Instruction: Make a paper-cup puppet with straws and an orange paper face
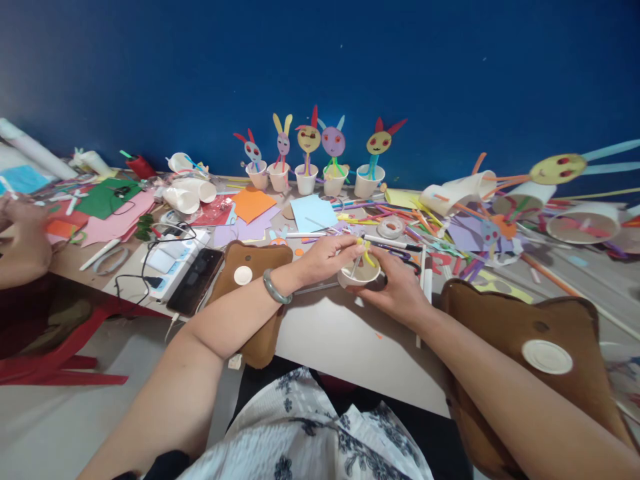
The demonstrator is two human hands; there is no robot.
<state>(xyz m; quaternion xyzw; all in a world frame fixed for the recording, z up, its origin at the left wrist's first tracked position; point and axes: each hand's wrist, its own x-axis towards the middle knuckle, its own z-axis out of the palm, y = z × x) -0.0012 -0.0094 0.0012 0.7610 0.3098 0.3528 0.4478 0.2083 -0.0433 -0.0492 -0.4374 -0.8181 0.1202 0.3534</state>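
A white paper cup (356, 275) is tilted above the table in front of me, its opening facing up toward me. My right hand (399, 285) wraps round the cup's right side and supports it. At the rim my left hand (331, 259) has thumb and fingers pinched on a bent yellow strip (369, 252) that sticks up from the cup. A thin pale stick runs down inside the cup below those fingertips. The strip's lower end is hard to make out.
Behind stand several cups with paper rabbit figures (334, 141). Brown cushions (530, 347) lie either side, beside a phone (196, 281) and power strip (177, 261). Coloured paper (315, 213), markers and cups (583, 223) cover the table. Another person's arm (23, 240) is at left.
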